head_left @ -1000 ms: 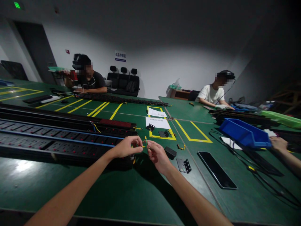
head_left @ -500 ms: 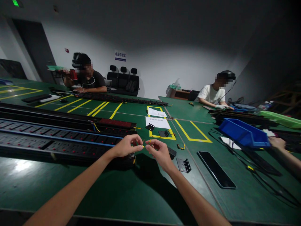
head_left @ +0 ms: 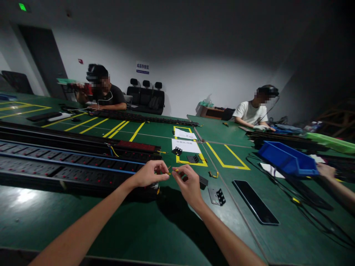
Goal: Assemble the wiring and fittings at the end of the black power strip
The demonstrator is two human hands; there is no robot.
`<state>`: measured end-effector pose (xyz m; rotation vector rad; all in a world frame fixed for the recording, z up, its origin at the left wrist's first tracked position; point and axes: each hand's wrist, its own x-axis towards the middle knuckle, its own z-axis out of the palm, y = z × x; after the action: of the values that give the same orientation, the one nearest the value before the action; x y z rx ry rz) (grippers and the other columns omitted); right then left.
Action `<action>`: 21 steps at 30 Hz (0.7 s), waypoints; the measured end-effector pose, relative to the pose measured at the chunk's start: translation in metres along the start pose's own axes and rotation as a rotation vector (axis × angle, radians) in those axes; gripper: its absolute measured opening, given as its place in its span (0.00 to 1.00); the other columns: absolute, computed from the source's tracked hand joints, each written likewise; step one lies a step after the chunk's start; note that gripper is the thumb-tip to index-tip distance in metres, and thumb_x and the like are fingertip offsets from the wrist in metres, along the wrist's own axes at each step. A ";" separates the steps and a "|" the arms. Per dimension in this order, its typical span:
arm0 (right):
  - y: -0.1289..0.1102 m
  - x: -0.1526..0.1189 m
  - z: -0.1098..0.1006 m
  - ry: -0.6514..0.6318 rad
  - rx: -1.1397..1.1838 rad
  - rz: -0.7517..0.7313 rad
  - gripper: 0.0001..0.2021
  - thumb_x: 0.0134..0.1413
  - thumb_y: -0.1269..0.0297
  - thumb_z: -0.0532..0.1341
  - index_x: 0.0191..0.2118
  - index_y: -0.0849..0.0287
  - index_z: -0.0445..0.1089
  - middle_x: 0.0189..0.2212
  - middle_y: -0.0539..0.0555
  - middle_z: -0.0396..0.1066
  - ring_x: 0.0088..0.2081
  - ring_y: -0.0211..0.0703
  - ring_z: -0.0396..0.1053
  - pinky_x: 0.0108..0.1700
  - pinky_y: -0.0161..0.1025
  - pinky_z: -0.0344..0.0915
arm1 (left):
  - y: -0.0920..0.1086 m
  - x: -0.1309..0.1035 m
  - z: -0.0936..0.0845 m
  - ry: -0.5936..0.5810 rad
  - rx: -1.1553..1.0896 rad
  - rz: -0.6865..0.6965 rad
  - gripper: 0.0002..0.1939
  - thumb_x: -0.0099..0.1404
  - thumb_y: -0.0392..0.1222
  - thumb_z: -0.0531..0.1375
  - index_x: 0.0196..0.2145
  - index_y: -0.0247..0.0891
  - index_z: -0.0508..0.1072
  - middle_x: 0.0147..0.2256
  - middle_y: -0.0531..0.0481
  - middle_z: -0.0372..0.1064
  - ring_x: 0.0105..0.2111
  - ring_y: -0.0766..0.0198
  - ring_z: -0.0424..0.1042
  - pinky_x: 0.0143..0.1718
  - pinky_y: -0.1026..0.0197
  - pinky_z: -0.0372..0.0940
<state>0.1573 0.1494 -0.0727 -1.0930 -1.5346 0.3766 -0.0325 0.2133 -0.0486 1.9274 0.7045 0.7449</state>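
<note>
My left hand [head_left: 149, 175] is closed in a pinch on a small yellow piece [head_left: 169, 173], perhaps a wire end or connector. Just to its right, my right hand [head_left: 190, 186] pinches another small yellow piece [head_left: 176, 170]. The fingertips of both hands face each other with a narrow gap between them. Under and left of my left wrist lies a long black socket strip [head_left: 80, 171] with red dots along it. Beyond my right hand are a black block [head_left: 203, 182], a perforated black bracket [head_left: 216, 196] and a short yellow-and-black wire [head_left: 213, 174].
A phone [head_left: 255, 202] and loose black cables [head_left: 301, 207] lie to the right, near a blue bin [head_left: 288, 158]. Another person's hand [head_left: 326, 170] is beside the bin. Paper sheets [head_left: 185, 145] and brackets lie ahead. Two people sit across the green table [head_left: 133, 225].
The view has shifted slightly. Both hands stay almost in place, fingertips still facing each other, with small finger movements around the yellow pieces.
</note>
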 end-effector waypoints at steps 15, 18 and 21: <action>-0.005 0.002 0.007 -0.066 0.446 0.629 0.16 0.46 0.50 0.67 0.30 0.60 0.72 0.16 0.46 0.62 0.18 0.32 0.56 0.18 0.30 0.51 | 0.002 0.002 0.000 0.050 -0.086 0.006 0.15 0.64 0.51 0.61 0.39 0.35 0.69 0.29 0.55 0.64 0.27 0.69 0.63 0.27 0.66 0.60; -0.006 0.003 0.007 -0.065 0.494 0.644 0.18 0.43 0.51 0.69 0.36 0.60 0.73 0.20 0.46 0.64 0.19 0.32 0.58 0.18 0.29 0.51 | 0.001 0.003 0.000 0.060 -0.086 -0.001 0.15 0.64 0.51 0.61 0.37 0.36 0.69 0.28 0.56 0.62 0.25 0.70 0.62 0.26 0.67 0.59; -0.007 0.002 0.008 -0.091 0.484 0.617 0.19 0.42 0.53 0.70 0.39 0.60 0.73 0.22 0.46 0.67 0.19 0.31 0.60 0.17 0.29 0.52 | -0.001 0.003 0.000 0.076 -0.089 0.000 0.15 0.65 0.52 0.60 0.37 0.35 0.68 0.28 0.56 0.62 0.24 0.71 0.62 0.26 0.66 0.58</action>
<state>0.1473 0.1498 -0.0686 -1.1416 -1.0643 1.1673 -0.0308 0.2164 -0.0488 1.8266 0.7056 0.8396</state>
